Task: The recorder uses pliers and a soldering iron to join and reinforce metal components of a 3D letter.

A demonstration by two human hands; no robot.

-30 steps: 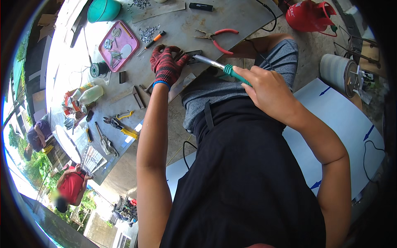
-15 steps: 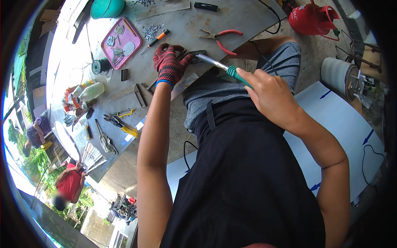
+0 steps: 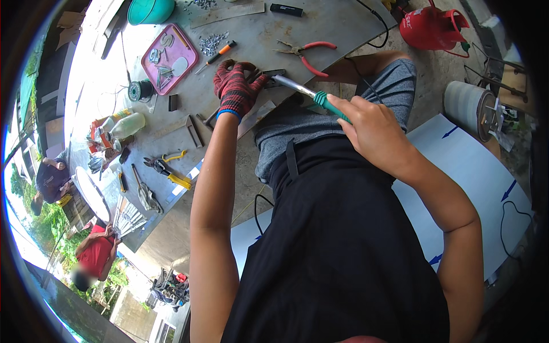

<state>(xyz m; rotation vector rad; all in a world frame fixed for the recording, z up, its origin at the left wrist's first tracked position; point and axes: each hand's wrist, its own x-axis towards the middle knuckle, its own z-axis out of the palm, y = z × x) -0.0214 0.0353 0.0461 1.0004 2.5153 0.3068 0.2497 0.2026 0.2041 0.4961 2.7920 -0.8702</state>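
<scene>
At the near edge of the steel workbench (image 3: 251, 41), I observe work on the dark metal channel (image 3: 279, 72) apparently in progress; no completed portion is discernible, and loose metal cutouts (image 3: 154, 56) on the pink tray (image 3: 193, 58) appear unused. The gloved left hand (image 3: 237, 86) rests half-curled against the channel; its grip is hidden. The bare right hand (image 3: 370, 127) is clamped around a green-handled tool (image 3: 298, 87), likely a soldering iron, tip at the channel.

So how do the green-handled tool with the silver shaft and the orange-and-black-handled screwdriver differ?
The green-handled tool with the silver shaft is held in the bare right hand; the orange-and-black-handled screwdriver lies on the grey metal table. The tool's shaft looks thicker than the screwdriver's. Both pair coloured handles with metal shafts.
</scene>
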